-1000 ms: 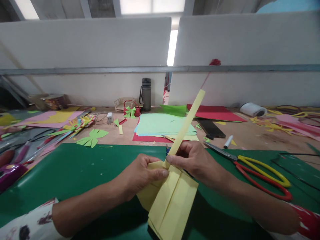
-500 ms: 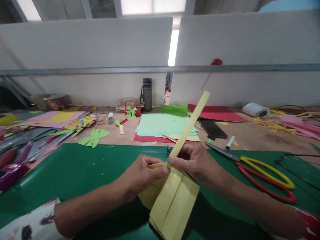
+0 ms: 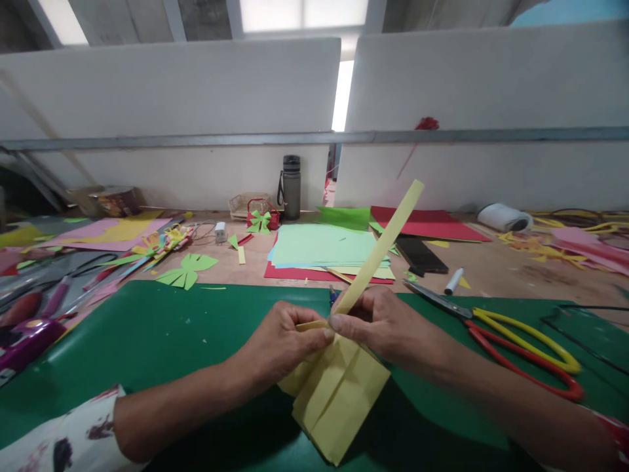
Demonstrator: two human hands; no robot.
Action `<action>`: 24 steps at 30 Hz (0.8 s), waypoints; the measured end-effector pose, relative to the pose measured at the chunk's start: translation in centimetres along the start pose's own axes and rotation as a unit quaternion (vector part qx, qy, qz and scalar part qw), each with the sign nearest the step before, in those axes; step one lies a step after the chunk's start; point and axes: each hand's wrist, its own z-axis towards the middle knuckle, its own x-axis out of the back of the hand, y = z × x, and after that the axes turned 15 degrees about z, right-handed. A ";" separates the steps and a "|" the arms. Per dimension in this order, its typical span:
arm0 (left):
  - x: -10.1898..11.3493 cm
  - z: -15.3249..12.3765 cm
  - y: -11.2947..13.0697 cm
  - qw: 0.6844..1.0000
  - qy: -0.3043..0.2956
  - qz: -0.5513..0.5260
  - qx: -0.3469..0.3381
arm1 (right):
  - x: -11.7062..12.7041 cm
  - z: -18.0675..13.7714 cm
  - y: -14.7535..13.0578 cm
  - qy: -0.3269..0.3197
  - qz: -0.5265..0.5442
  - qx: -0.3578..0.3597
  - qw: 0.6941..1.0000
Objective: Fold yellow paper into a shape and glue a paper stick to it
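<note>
A folded pale yellow paper (image 3: 339,396) lies on the green mat (image 3: 162,334) in front of me. One long yellow strip (image 3: 383,246) of it rises up and away to the right. My left hand (image 3: 280,341) pinches the paper's top edge from the left, fingers closed. My right hand (image 3: 381,324) pinches the base of the strip, thumb tip meeting the left thumb.
Scissors with yellow and red handles (image 3: 511,344) lie on the mat to the right. Behind are a stack of coloured sheets (image 3: 324,252), a dark bottle (image 3: 291,187), a white marker (image 3: 451,280), a black phone (image 3: 420,254), paper cuttings (image 3: 187,270) and tools at the left.
The strip has swung a little further right and bends more. The folded paper has turned slightly under my hands, which stay pinched at the same spot.
</note>
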 end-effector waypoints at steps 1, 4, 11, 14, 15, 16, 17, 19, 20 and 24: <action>0.0 0.0 0.1 1.000 0.004 0.002 0.001 | 0.0 0.0 0.0 -0.008 0.002 0.004 1.000; -0.1 -0.1 0.3 1.000 0.009 0.005 -0.001 | -0.1 -0.1 0.0 -0.014 0.008 -0.002 1.000; -0.1 0.1 -0.1 0.999 0.028 0.007 -0.022 | -0.7 -0.2 0.0 0.011 -0.053 0.033 0.998; -0.1 0.2 -0.2 0.999 0.037 0.005 -0.022 | -0.8 -0.3 -0.1 0.013 -0.076 0.024 0.997; -0.1 0.2 -0.2 0.999 0.043 0.005 -0.022 | -0.8 -0.3 -0.2 0.012 -0.079 0.018 0.997; -0.2 0.2 -0.2 0.999 0.049 0.005 -0.023 | -0.8 -0.3 -0.3 0.011 -0.080 0.012 0.997; -0.2 0.2 -0.1 0.998 0.055 0.007 -0.025 | -0.8 -0.4 -0.4 0.008 -0.081 0.010 0.997; -0.2 0.1 0.0 0.998 0.061 0.010 -0.030 | -0.9 -0.4 -0.5 0.006 -0.085 0.016 0.996; -0.2 0.1 0.0 0.998 0.060 0.008 -0.030 | -0.9 -0.4 -0.5 0.006 -0.090 0.019 0.996; -0.1 0.1 0.1 0.998 0.058 -0.017 -0.025 | -0.8 -0.4 -0.2 0.011 -0.112 0.023 0.993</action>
